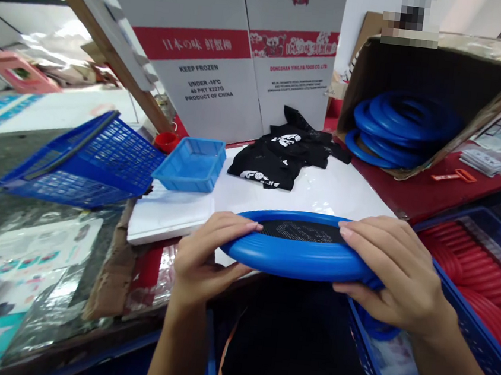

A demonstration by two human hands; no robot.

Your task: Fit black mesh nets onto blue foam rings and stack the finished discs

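A blue flying disc point(296, 259) with a thick ribbed rim and a black fabric centre is held nearly level in front of my body. My left hand point(207, 257) grips its left rim, fingers on top and thumb below. On the opposite side, my right hand point(396, 271) is closed around the rim in the same way. Pale printing shows faintly on the fabric. Beyond the disc, several black fabric pieces point(281, 155) with white prints lie in a loose pile on the white board point(316, 197).
A light blue tray point(188, 186) and a tilted blue basket point(87, 164) stand left. At right, an open carton point(496, 64) holds several blue rings point(387, 121); red rings point(483, 277) fill a crate below. A printed carton point(205, 105) stands behind. An orange-handled tool point(455, 175) lies right.
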